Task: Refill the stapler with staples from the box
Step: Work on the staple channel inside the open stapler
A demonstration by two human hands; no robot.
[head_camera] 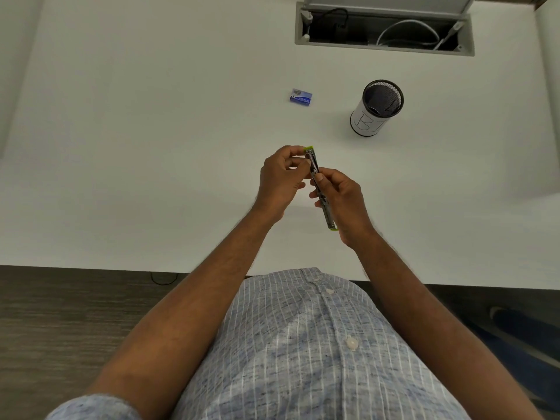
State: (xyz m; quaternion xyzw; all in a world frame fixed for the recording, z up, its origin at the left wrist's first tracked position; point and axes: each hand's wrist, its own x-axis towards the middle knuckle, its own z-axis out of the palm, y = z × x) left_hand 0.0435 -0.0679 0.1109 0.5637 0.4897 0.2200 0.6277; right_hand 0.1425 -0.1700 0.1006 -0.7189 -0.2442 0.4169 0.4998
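I hold a slim stapler point(321, 192) with lime-green ends and a metal channel above the white desk point(151, 147), unfolded so it runs from far to near. My left hand point(283, 177) pinches its far green end. My right hand point(341, 201) grips the near half, thumb on the metal rail. A small blue staple box point(300, 97) lies shut on the desk beyond my hands, untouched. I cannot tell whether staples are in the channel.
A black mesh pen cup point(377, 107) with a white paper label stands at the right of the box. An open cable tray point(385, 28) with wires is set into the desk's far side. The desk's near edge runs just past my stomach.
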